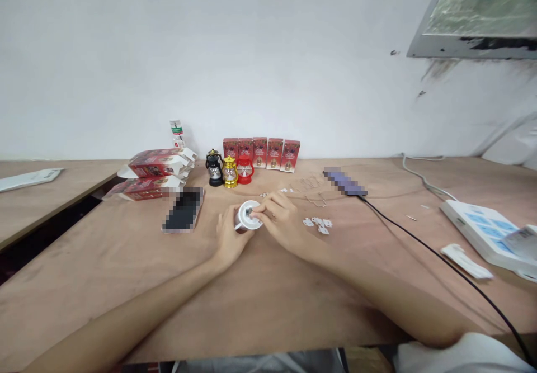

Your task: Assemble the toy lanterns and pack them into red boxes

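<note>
My left hand (230,237) is wrapped round a small white lantern (253,223), its round hollow base turned up toward me. The fingertips of my right hand (282,221) are pinched together at the opening. They touch a tiny dark part (249,212) inside it; its exact kind is too small to tell. Just right of my right hand lie several small white plastic pieces (322,223). Thin bent wire handles (316,200) are spread on the table behind them. A black lantern (215,173), a gold lantern (230,174) and a red lantern (244,170) stand upright farther back.
Several red printed boxes (260,154) stand in a row near the wall. Flattened red cartons (157,163) are stacked left, behind a phone (183,211). A purple phone (344,182) trails a black cable (423,244) across the right side, near a white box (482,230).
</note>
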`<state>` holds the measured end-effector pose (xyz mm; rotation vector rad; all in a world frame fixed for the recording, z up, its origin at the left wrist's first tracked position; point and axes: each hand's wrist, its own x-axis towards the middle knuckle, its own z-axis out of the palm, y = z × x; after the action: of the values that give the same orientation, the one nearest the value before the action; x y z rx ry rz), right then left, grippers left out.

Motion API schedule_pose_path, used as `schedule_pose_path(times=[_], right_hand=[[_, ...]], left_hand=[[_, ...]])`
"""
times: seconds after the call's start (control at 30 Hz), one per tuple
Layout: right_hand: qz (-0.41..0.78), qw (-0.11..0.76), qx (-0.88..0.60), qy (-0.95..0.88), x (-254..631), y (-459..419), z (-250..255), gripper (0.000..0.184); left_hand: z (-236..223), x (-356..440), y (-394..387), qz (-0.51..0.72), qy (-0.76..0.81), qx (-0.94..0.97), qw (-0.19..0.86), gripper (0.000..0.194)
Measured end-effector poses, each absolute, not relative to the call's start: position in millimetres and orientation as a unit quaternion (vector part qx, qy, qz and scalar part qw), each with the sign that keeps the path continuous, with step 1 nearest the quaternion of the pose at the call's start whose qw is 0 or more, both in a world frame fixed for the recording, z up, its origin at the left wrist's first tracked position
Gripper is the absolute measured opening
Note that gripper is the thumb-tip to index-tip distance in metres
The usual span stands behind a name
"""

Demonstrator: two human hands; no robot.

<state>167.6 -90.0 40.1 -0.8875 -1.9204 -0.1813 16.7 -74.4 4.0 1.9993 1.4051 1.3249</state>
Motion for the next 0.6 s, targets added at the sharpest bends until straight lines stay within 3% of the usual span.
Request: schedule_pose_path(times=[0.17, 0.4, 0.6], right_hand=[[-0.046, 0.492, -0.387, -0.779, 169, -88, 46, 0.019], [-0.164, 0.409, -0.333, -0.834, 168, -96, 47, 0.024], [-0.084, 0.518, -0.367, -0.768, 177, -87, 40, 0.020]], left_hand=[[3, 16, -74, 0.468, 0.492, 0.713, 0.177, 0.033], [3, 17, -73, 0.471, 0.495, 0.706, 0.186, 0.035], [2, 17, -73, 0.482, 0.494, 0.696, 0.197, 0.037]])
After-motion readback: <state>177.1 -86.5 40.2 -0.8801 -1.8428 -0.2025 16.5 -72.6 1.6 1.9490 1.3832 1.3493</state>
